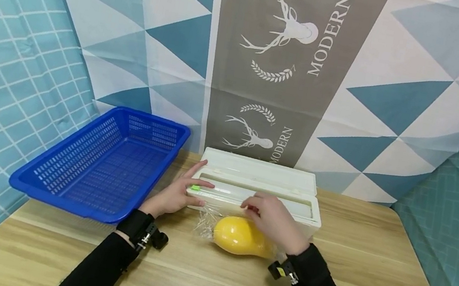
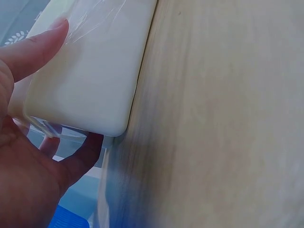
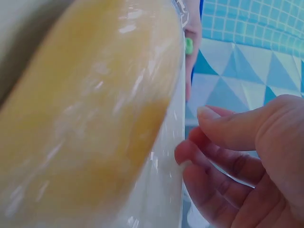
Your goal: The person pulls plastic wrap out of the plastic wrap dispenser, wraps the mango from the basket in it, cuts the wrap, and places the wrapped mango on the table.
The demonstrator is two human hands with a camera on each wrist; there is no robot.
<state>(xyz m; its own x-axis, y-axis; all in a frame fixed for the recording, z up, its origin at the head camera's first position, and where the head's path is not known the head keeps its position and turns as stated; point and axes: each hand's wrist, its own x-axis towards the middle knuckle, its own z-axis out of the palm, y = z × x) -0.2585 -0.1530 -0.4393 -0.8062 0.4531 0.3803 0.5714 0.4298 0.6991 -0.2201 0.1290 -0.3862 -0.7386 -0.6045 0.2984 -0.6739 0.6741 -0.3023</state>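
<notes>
Holding the white box (image 1: 261,171) with the left grip (image 1: 174,196).

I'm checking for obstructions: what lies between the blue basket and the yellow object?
In the head view, the left hand and crumpled clear film lie between the blue basket and the yellow object.

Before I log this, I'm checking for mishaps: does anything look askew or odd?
Only the clear film stands out: it bunches in wrinkles beside the yellow object, rather than lying smooth. Nothing looks spilled.
</notes>
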